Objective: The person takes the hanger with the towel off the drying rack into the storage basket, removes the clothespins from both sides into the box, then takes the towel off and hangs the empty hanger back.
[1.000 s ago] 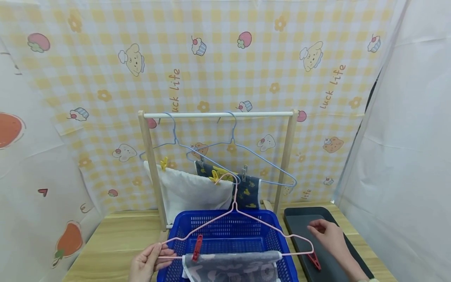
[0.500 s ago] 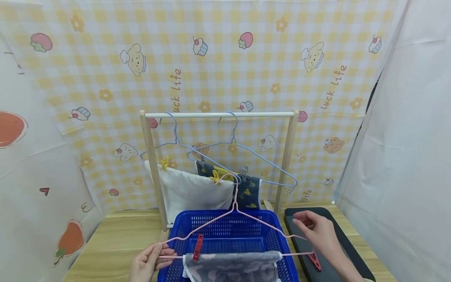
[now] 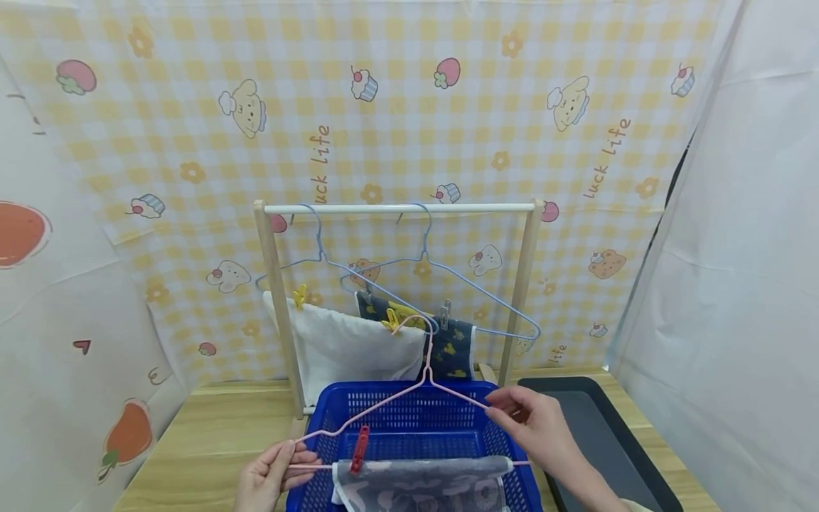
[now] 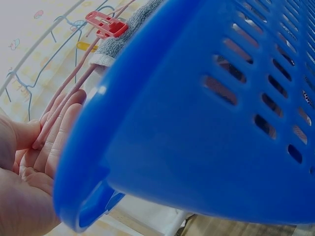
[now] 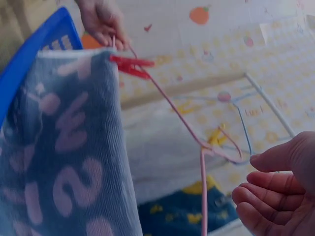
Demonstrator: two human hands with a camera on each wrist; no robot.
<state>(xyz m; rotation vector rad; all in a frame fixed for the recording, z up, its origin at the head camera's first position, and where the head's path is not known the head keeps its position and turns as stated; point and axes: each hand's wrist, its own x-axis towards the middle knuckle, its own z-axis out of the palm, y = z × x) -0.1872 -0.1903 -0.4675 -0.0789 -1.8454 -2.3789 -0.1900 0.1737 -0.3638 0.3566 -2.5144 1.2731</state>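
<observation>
One thin pink wire hanger (image 3: 427, 377), long axis left-to-right, hook pointing forward, spans a blue perforated plastic basket (image 3: 419, 446); the left hand (image 3: 271, 471) pinches its left end, the right hand (image 3: 537, 427), fingers relaxed, holds nothing beside its right arm.

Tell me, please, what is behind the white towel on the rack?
Behind the white towel hangs a dark towel with yellow print; its upper strip and right side show, with a gray clothespin. Its lower left part is covered and cannot be seen.
</observation>
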